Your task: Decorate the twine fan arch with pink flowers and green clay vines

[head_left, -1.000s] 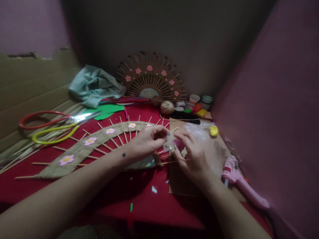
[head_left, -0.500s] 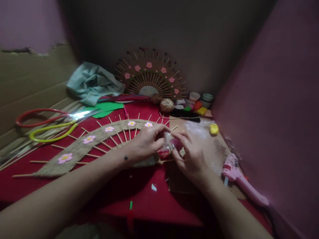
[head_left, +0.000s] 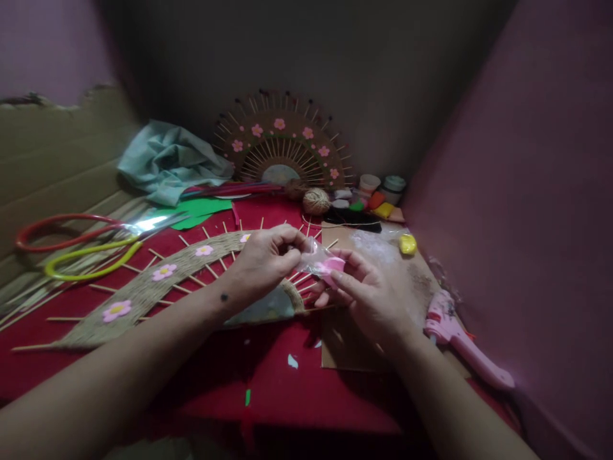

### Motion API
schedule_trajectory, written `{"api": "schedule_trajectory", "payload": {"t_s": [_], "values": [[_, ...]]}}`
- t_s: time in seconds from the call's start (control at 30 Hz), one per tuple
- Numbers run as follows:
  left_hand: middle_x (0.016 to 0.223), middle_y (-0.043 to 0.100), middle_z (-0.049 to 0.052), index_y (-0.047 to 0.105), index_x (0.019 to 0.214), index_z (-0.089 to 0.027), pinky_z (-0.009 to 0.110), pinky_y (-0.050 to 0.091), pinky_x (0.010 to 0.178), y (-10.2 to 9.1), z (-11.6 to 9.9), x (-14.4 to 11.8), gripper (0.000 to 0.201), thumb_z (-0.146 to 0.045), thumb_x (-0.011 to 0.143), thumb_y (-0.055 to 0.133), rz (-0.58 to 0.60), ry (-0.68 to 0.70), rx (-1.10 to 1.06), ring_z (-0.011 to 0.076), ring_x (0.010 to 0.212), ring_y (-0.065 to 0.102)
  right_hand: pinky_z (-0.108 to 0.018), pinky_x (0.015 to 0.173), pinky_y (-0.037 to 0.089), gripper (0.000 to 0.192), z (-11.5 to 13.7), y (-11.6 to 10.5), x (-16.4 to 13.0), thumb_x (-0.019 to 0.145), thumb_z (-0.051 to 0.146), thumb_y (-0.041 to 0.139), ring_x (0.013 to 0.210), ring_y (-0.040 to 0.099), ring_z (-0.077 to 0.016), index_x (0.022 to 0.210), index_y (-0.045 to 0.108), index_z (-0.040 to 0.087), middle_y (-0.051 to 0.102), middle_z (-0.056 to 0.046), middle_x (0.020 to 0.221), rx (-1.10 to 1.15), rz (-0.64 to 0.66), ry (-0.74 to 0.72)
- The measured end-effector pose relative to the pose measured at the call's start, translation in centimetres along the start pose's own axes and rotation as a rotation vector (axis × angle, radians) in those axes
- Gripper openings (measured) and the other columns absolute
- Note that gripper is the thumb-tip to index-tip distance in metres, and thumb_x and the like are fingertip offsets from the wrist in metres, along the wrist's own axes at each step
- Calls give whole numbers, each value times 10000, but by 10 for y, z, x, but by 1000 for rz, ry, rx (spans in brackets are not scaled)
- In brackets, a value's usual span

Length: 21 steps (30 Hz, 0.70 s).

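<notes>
Pink piece (head_left: 331, 264) in clear wrap (head_left: 312, 259), frame centre, above woven fan (head_left: 158, 287). Pinched on the wrap: left hand (head_left: 265, 259) fingers. Closed narrow on the pink piece: right hand (head_left: 371, 297) fingers. Glue gun (head_left: 462, 342) lower right on bench (head_left: 268, 377); scissors (head_left: 90, 239) at left.

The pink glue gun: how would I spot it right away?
Start at the red table cover and go to its right edge, by the purple wall. The glue gun lies past the right hand, beside the brown cardboard sheet. It is the only pink, pistol-shaped tool there.
</notes>
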<state>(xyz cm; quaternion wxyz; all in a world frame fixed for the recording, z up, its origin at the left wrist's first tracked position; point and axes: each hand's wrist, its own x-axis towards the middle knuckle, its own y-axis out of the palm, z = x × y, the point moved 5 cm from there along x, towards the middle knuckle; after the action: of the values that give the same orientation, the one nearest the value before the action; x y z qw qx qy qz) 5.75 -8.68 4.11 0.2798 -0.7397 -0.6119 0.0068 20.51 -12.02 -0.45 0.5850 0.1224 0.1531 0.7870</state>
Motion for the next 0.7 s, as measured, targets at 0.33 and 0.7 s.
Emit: {"api": "schedule_trajectory", "payload": {"t_s": [0.33,0.7], "values": [[642,641,-6,706,745,-131,216,460,556,12,1,3,110,-209,734,629,336,-74,-188,100,570,569,-234,569,553,309,-2,-2,2,753,210,713,630,646,-111,1022,561,218,674,7,803,-10,7,-41],[442,576,-19,626,526,-138,171,382,423,18,14,-2,250,-255,746,603,245,-212,-97,80,403,517,-201,492,516,302,-5,0,0,744,222,721,544,615,-90,1000,562,211,662,27,734,-80,-4,-10]]}}
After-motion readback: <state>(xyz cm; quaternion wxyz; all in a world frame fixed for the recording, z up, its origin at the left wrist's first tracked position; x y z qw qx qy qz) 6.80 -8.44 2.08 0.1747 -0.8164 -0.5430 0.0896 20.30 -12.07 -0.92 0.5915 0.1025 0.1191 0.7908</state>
